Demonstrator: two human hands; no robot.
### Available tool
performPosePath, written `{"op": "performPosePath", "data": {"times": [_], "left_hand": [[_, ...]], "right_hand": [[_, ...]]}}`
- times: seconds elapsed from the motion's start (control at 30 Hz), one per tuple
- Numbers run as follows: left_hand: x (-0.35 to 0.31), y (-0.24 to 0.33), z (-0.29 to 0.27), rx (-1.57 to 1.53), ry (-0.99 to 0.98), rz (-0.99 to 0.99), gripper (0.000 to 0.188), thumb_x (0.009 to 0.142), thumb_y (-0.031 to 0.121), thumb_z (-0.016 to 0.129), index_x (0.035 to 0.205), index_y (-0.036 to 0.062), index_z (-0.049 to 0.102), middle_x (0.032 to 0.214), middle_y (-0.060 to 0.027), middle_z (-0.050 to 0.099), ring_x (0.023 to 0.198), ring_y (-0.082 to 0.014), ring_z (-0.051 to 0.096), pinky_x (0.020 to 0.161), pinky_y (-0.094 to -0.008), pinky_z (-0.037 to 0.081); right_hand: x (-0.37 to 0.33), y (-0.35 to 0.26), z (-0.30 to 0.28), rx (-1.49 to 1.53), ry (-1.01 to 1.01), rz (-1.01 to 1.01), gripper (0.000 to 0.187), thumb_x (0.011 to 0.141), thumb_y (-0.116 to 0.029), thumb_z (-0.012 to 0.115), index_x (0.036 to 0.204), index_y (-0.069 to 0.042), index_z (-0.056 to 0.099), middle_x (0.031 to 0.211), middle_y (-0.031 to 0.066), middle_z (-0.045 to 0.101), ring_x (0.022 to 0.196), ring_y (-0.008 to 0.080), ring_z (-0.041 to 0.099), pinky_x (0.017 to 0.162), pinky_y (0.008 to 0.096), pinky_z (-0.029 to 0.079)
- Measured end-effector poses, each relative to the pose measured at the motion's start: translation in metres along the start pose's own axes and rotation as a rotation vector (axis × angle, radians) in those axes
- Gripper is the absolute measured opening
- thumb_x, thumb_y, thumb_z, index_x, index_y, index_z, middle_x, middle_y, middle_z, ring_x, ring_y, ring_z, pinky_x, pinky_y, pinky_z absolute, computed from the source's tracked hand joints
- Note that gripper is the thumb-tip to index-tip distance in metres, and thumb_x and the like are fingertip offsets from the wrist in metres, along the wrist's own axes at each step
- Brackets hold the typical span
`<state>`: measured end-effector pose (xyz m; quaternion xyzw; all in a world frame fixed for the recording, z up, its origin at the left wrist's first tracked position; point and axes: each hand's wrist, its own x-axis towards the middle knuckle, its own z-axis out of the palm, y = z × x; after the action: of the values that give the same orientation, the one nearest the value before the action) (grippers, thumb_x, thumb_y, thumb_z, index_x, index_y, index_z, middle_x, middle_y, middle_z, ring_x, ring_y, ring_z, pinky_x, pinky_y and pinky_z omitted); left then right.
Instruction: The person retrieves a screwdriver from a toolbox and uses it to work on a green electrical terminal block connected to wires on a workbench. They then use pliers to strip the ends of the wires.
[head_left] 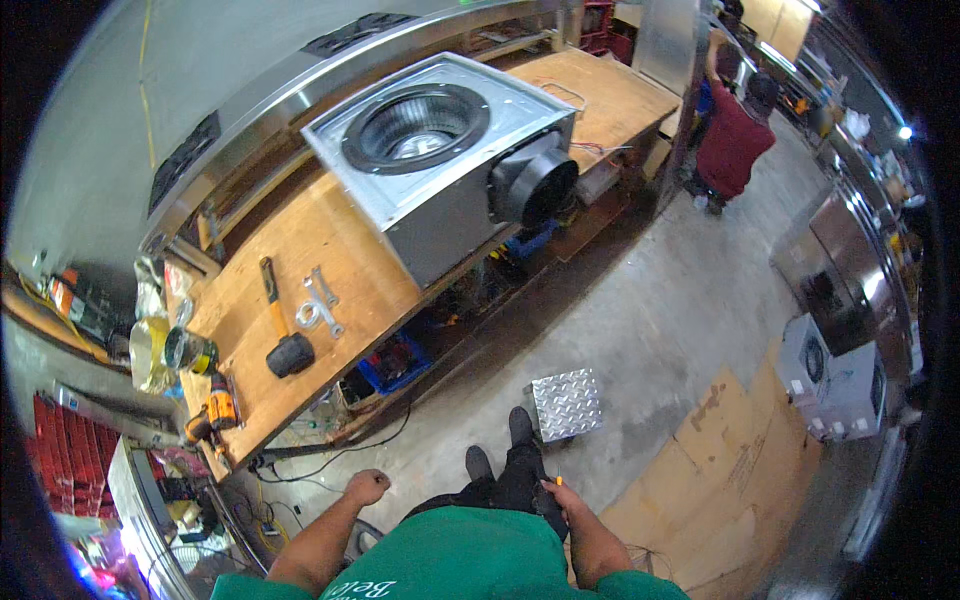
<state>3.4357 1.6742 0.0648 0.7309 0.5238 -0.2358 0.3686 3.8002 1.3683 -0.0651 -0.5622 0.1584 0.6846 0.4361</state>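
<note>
My left hand [368, 487] hangs in front of me, fingers curled in a loose fist, with nothing seen in it. Closed beside my thigh, my right hand [566, 494] holds a small yellow-tipped item [559, 480]; most of it is hidden by the fingers. Neither hand touches the wooden workbench [245, 310] ahead. On that bench sits a boxy metal fan unit [430, 225] with a round black inlet [415, 130] on top and a black duct collar [535, 180] on its side. A rubber mallet [285, 335], wrenches [322, 300] and an orange-black cordless drill [222, 402] lie left of it.
A checker-plate metal block [567, 404] stands on the floor by my feet. Flattened cardboard [700, 480] and white boxes [840, 385] are at the right. Cables [330, 462] trail below the bench. A person in a dark red shirt [735, 150] crouches far right.
</note>
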Motion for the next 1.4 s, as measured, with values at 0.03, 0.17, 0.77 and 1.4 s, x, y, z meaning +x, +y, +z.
{"op": "performPosePath", "data": {"times": [0.03,0.17,0.77,1.4], "left_hand": [[-0.003,0.003,-0.008,-0.001,0.005,-0.051,0.037,0.083,0.039,0.06,0.104,0.0103,0.071,0.106,-0.0163,0.069,0.101,-0.0337,0.065,0.088,-0.0432,0.05],[0.003,0.003,-0.01,0.014,-0.009,-0.107,0.034,0.083,0.038,0.062,0.102,0.0112,0.072,0.104,-0.0153,0.07,0.099,-0.0322,0.065,0.088,-0.0422,0.051],[0.062,0.192,-0.075,-0.053,0.07,0.032,0.039,0.084,0.04,0.067,0.108,0.0088,0.068,0.101,-0.0145,0.07,0.094,-0.0289,0.067,0.084,-0.0386,0.051],[0.025,0.134,-0.003,-0.224,0.0,-0.344,0.037,0.081,0.041,0.067,0.103,0.0113,0.072,0.097,-0.0138,0.071,0.09,-0.0286,0.068,0.083,-0.039,0.052]], "right_hand": [[0.005,-0.009,-0.001,-0.025,0.006,0.042,0.038,0.088,-0.029,0.063,0.115,-0.003,0.06,0.1,0.0109,0.069,0.083,0.0246,0.066,0.078,0.0365,0.053],[0.004,-0.047,0.001,-0.264,0.03,-0.059,0.041,0.081,-0.024,0.069,0.113,0.0,0.061,0.099,0.0135,0.068,0.085,0.0259,0.065,0.078,0.0376,0.052],[0.074,-0.171,-0.049,-1.6,-0.196,-0.102,0.064,0.067,-0.048,0.075,0.114,-0.005,0.067,0.116,0.018,0.066,0.108,0.0321,0.062,0.091,0.0406,0.05],[0.069,-0.19,-0.071,-1.522,0.125,-0.034,0.044,0.079,-0.04,0.058,0.107,-0.008,0.071,0.111,0.0185,0.067,0.102,0.034,0.066,0.086,0.0444,0.052]]}}
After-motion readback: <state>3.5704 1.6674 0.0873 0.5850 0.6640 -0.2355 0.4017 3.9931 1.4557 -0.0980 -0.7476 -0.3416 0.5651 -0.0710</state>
